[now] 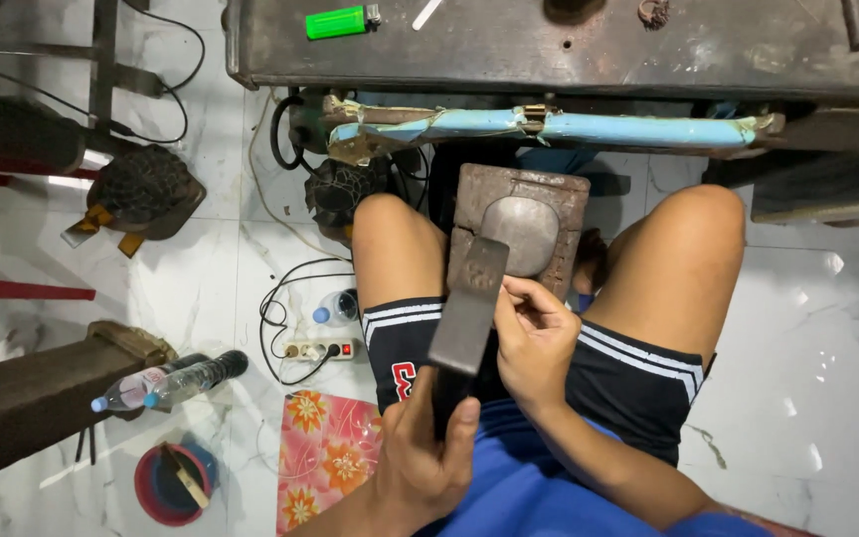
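I sit with a rusty metal block (564,204) between my knees; it has a smooth oval hollow (521,231) in its top. My left hand (428,452) grips the handle of a heavy dark hammer (469,308), whose head lies over the block's near left corner. My right hand (534,343) is just right of the hammer, fingertips pinched together at the block's near edge. Whatever small piece it may hold is too small to make out.
A dark metal workbench (569,50) runs across the top with a green lighter (335,22) on it. On the white floor lie plastic bottles (176,381), a power strip (322,349) with cables, a red bowl (171,487) and a floral mat (325,452).
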